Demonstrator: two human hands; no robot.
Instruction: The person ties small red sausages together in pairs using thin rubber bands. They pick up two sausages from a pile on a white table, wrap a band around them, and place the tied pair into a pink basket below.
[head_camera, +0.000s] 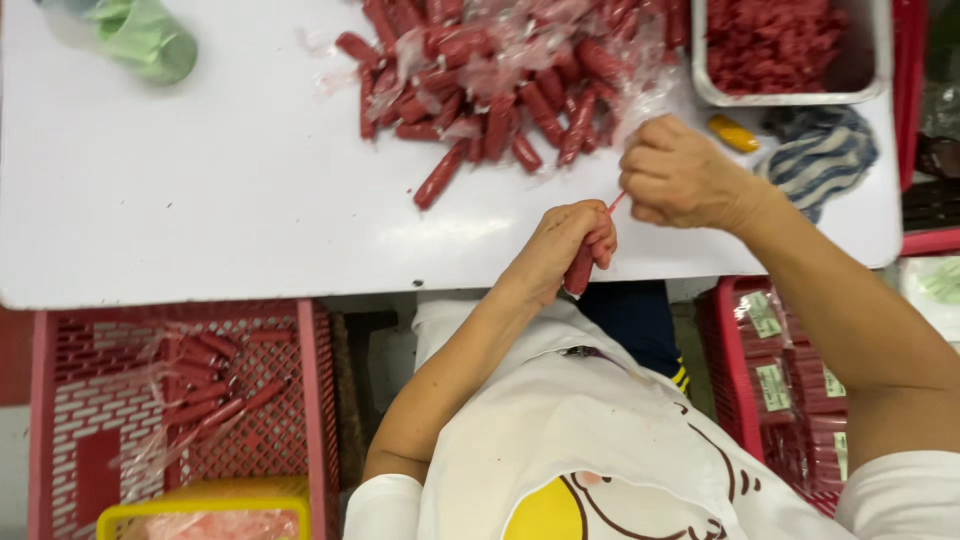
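Both hands work at the near edge of the white desk (200, 200). The left hand (560, 250) is clenched around a single red sausage (579, 272), whose lower end pokes out below the fist, over the desk's edge. The right hand (680, 178) sits just beside it, fingers pinched together on a thin red strand (616, 203) that runs from the top of the sausage up to that hand.

Just beyond the hands lies a heap of red sausages (500, 90) mixed with crumpled clear plastic film (520, 50). To the right of the heap stands a metal tray (790, 97) filled with red meat. Near the right hand lie a small yellow object (735, 133) and a blue striped cloth (825, 155). A green-tinted plastic bag (145, 38) sits at the desk's far left corner.

Below the desk, a red crate (180, 400) on the left holds a few sausages in film, and another red crate (790, 390) on the right holds labelled packs.
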